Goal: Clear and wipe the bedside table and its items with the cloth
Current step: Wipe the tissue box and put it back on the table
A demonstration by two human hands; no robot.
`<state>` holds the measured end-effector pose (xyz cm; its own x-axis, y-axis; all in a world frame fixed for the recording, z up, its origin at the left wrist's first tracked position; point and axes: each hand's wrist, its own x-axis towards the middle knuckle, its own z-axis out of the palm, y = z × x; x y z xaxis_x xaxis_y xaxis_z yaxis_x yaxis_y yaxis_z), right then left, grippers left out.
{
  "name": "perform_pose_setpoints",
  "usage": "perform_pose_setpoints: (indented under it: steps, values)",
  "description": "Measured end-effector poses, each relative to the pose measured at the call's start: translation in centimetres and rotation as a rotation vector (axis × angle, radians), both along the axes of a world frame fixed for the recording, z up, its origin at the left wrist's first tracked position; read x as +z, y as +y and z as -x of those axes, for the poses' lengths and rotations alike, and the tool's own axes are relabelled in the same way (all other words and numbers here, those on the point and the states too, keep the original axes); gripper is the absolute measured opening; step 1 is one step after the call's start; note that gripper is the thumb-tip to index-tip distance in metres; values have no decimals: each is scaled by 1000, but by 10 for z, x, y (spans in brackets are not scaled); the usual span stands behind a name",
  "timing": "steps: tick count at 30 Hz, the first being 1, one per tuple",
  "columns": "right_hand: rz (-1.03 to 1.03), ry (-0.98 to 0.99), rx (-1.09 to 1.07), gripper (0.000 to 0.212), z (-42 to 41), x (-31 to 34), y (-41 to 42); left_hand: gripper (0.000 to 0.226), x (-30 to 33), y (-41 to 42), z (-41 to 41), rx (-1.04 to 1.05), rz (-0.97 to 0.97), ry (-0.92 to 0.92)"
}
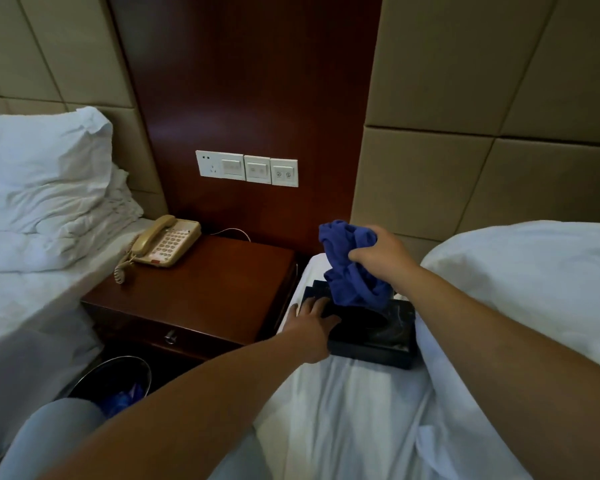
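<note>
Right hand (378, 258) gripping 1 bunched blue cloth (350, 268); left hand (310, 323) resting flat, fingers straight, on 1 black tissue box (378, 336) lying on bed (343, 410); 1 telephone (165, 242) sitting on worktop (205, 292).

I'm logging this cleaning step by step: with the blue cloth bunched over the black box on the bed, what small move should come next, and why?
Probably lower the cloth onto the black box and wipe its top. The right hand grips the cloth just above it, while the left hand lies flat on the box, steadying it on the bed.
</note>
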<state>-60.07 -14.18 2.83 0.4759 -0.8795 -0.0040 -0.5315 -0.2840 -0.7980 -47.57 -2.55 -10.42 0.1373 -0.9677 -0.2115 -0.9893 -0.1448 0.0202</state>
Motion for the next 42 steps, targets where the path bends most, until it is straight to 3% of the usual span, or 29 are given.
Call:
perform_pose_setpoints:
  steps: [5, 9, 12, 17, 28, 35, 42]
  values:
    - [-29, -10, 11, 44, 18, -1, -5, 73, -3, -12, 15, 8, -47, -96]
    - [-45, -13, 11, 44, 23, -2, -6, 71, 8, -18, 17, -131, 7, -160]
    - [-71, 2, 8, 42, 26, 0, -5, 76, 16, -19, 13, -172, -35, -94]
    - [-62, 51, 30, 41, 13, 9, -2, 65, 29, -14, -19, -163, 3, -1]
    - [-12, 130, 187, 31, -96, 17, 45, 64, 37, 76, -141, 125, 28, 42]
    - [40, 241, 347, 30, -169, 1, 69, 64, -1, 114, -194, 253, 61, 57]
    - [63, 340, 425, 31, -226, -31, 69, 67, -43, 102, -229, 314, 121, 142]
